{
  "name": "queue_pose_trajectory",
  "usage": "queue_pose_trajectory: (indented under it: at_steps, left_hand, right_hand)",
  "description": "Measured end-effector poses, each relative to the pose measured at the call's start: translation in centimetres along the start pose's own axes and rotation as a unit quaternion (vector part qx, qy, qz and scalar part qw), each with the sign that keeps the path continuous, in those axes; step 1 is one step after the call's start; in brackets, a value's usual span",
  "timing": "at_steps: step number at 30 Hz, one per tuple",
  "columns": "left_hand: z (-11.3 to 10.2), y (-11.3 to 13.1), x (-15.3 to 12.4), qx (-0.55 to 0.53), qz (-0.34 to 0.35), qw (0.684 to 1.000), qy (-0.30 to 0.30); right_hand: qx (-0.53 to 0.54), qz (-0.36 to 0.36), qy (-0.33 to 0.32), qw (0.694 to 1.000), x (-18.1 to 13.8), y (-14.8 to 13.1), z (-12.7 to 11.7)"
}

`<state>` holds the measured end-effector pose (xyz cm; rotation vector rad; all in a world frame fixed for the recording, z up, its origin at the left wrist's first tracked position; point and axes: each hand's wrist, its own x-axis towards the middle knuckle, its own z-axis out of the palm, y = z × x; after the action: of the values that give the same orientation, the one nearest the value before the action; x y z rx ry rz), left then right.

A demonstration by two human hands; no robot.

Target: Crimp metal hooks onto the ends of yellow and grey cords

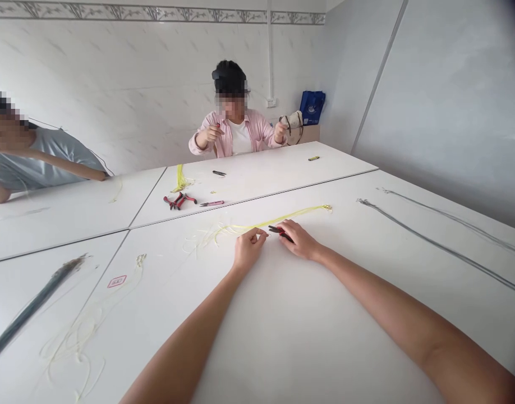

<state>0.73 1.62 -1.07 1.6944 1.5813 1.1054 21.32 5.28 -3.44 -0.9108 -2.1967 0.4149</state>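
Observation:
My left hand [248, 249] rests on the white table [283, 325] with its fingers pinched on a bundle of yellow wires [283, 220] that runs up to the right. My right hand [298, 239] is closed around a small black and red cutting tool [277, 230], whose tip sits by the wires close to my left fingertips. Loose yellow strands [198, 238] fan out to the left of my hands.
Long grey wire bundles [434, 241] lie at the right, another dark bundle [34, 303] at the left with pale strands [76, 336]. Red pliers [179, 200] and small tools [212, 203] lie across the table. A person in pink [236, 132] sits opposite; another person [38, 160] leans at the left.

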Motion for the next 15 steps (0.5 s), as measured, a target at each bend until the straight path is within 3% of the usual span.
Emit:
queue_pose_trajectory:
  at_steps: [6,15]
  left_hand:
    - [-0.03,-0.16,0.34,-0.012,-0.025,1.000,0.010]
    - [0.02,0.07,0.32,-0.023,-0.032,0.999,0.013]
  right_hand:
    - [-0.070,-0.019,0.005,0.997,-0.29,-0.13,0.46]
    - [-0.125,0.008,0.035,0.991,-0.30,-0.11,0.35]
